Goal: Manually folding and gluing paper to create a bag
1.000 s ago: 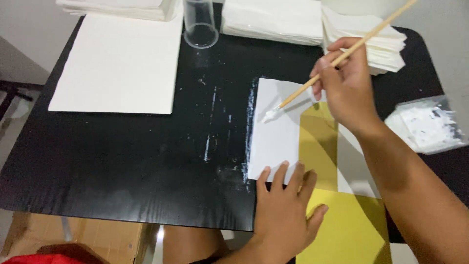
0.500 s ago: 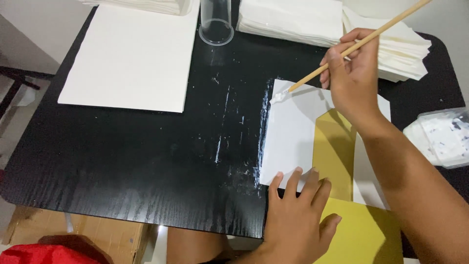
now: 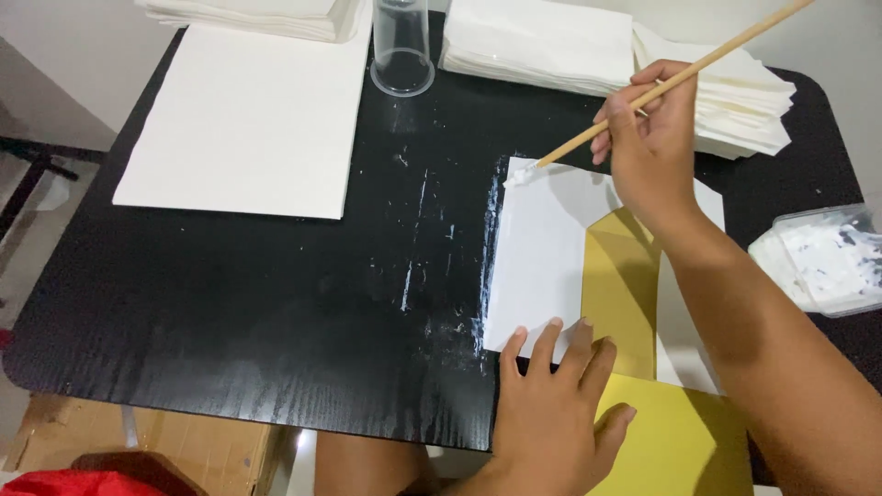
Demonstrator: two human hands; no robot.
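Observation:
My right hand (image 3: 650,145) grips a thin wooden stick (image 3: 671,84) whose white, paste-covered tip (image 3: 519,176) touches the top left corner of a white sheet (image 3: 542,257). That sheet lies on the black table (image 3: 230,303) with a yellow sheet (image 3: 625,285) folded over its right part. My left hand (image 3: 551,413) presses flat on the sheet's lower edge, fingers spread. White paste streaks (image 3: 482,266) run along the sheet's left edge on the table.
A large white sheet (image 3: 243,124) lies at the back left. A clear plastic cup (image 3: 401,50) stands behind the middle. Stacks of white paper (image 3: 551,41) sit at the back, and a clear tray with white paste (image 3: 818,262) at the right edge.
The stick's tip has slid up the sheet's left edge to its top corner. My left hand has stayed pressed on the lower edge.

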